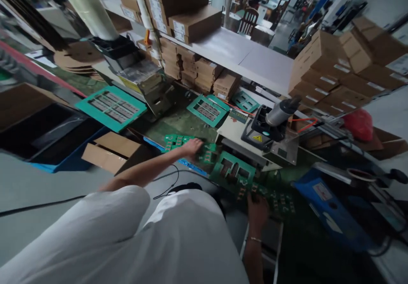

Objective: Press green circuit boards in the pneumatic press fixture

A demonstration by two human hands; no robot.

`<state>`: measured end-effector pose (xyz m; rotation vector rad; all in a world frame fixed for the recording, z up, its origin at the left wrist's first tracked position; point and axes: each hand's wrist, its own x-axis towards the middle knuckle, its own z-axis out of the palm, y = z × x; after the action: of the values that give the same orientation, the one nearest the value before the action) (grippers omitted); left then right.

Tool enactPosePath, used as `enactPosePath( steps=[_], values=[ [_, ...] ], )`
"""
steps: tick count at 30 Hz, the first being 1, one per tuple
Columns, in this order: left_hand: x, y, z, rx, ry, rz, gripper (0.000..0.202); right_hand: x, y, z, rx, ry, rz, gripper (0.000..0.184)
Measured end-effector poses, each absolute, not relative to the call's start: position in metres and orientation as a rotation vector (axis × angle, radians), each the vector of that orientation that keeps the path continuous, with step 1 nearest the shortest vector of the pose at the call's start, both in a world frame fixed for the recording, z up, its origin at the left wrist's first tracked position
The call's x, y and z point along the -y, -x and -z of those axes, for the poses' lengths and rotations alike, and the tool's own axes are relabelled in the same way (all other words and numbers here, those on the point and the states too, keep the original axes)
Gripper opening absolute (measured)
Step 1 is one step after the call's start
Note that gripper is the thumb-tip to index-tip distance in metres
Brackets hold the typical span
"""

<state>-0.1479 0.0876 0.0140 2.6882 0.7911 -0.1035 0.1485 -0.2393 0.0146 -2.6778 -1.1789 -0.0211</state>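
Two green circuit-board panels are in play here. The left hand [192, 147] lies on top of the left panel [175, 141], which sits on the bench just beside a slotted green fixture [234, 171]. The right hand [257, 211] is at the near edge of the right panel [279, 201], on the other side of that fixture and close to a blue bin [328, 207].

My guess on handling: these look thin, light and stiff, but they're the kind that snaps or flexes at the break-off joints if you lift from one corner. The little parts on top look fragile, so I'd go for the bare edges with fingers on two opposite sides and keep off the populated face. The flat surface probably slides easily on the bench.

Grip-wise I honestly can't tell. The left fingers are draped over the panel and the right fingertips touch the panel edge, but blur hides whether either hand is actually pinching anything.

Other hard bits: the white shirt [143, 241] blocks the near bench, the right forearm is cut off at the bottom, and the panels' parts are too small to make out. The machine [274, 122] behind the fixture hides whatever is under its head.
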Motion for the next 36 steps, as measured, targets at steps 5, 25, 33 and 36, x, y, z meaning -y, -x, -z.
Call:
enactPosePath(
  steps=[5,25,33,36],
  values=[
    [-0.132,0.254,-0.009,-1.347,-2.525,0.349,0.096,0.172,-0.095,-0.017,1.107,2.716,-0.100,0.032],
    [-0.055,0.097,0.038,-0.458,-2.650,0.223,0.099,0.136,-0.124,-0.006,1.513,2.772,-0.368,0.062],
    [-0.046,0.075,0.049,-0.454,-2.653,0.272,0.099,0.168,-0.180,0.014,1.908,2.568,-0.421,0.091],
    [-0.045,0.078,0.047,-0.481,-2.646,0.283,0.095,0.169,-0.181,0.020,1.962,2.478,-0.402,0.088]
  ],
)
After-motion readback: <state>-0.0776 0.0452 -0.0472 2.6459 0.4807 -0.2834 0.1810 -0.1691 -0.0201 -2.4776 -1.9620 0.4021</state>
